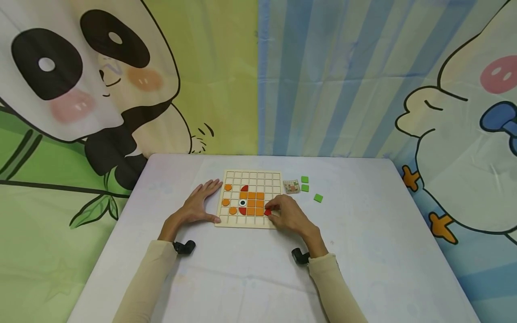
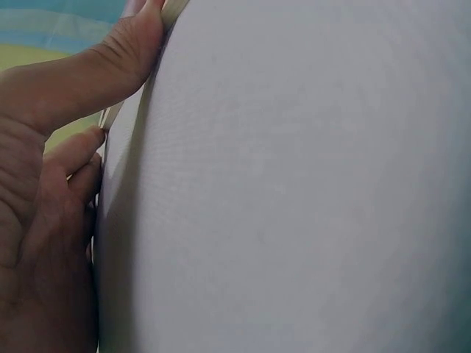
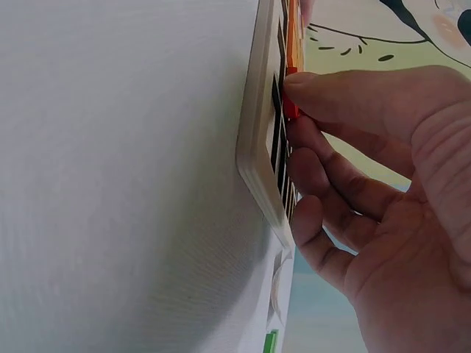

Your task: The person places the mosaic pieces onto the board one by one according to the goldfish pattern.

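A pale wooden grid board [image 1: 242, 225] lies on the table. On it sit several orange squares [image 1: 256, 204] in a block, an eye tile [image 1: 242, 202], red curved pieces [image 1: 243, 211] and 3 orange discs [image 1: 233, 211] to the left. My left hand [image 1: 199, 204] has its thumb and fingers spread along the board's left edge, touching it. At the block's right side, my right hand [image 1: 288, 215] pinches a small red tile [image 3: 291, 95] between thumb and fingers, right at the board's surface. Its other fingers curl loosely over the grid.
Beyond the board's right edge lies a small patterned card [image 1: 291, 186]. Several green square tiles [image 1: 318, 198] are scattered to the right of it on the white table [image 1: 383, 215]. Behind the table hangs a cartoon-printed curtain [image 1: 226, 89].
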The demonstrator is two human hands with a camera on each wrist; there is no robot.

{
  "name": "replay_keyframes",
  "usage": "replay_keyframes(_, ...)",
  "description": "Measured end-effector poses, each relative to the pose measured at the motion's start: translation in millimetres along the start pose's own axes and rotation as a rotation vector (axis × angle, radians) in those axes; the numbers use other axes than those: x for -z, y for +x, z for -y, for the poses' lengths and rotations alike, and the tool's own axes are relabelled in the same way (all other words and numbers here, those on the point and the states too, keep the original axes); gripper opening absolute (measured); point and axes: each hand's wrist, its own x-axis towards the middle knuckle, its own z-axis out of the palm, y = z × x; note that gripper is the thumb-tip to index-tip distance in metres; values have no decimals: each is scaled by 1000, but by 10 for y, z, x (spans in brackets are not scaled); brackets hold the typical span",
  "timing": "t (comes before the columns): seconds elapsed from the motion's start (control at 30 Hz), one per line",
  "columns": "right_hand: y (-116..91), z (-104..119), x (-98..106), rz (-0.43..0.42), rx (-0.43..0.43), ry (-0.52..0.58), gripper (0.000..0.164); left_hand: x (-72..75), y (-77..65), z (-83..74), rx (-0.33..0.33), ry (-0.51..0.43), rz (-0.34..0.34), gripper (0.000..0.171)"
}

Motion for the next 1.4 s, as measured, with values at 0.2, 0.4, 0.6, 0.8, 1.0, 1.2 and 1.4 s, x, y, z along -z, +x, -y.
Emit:
replay_keyframes(0.2,13,8,-14,-12,-2,-34,24,6,-6,-11,1,-2,-3,138)
replay_keyframes(0.4,23,25,-27,-55,-50,-88,23,12,-9,-18,0,6,-5,137)
replay_keyframes(0.6,32,19,-36,-70,-66,-78,25,14,-10,-25,11,3,-1,138)
replay_keyframes(0.8,26,30,-34,-79,-100,-59,24,8,-8,-21,1,-1,-3,139)
replay_keyframes(1.0,17,33,-43,-90,-98,-69,13,-1,-6,-14,3,-5,-3,140)
replay_keyframes(1.2,15,29,-43,-81,-82,-86,10,-9,-4,-12,7,-5,-1,139)
replay_keyframes(1.4,18,21,-34,-71,-61,-100,12,13,-13,-32,3,-9,0,139)
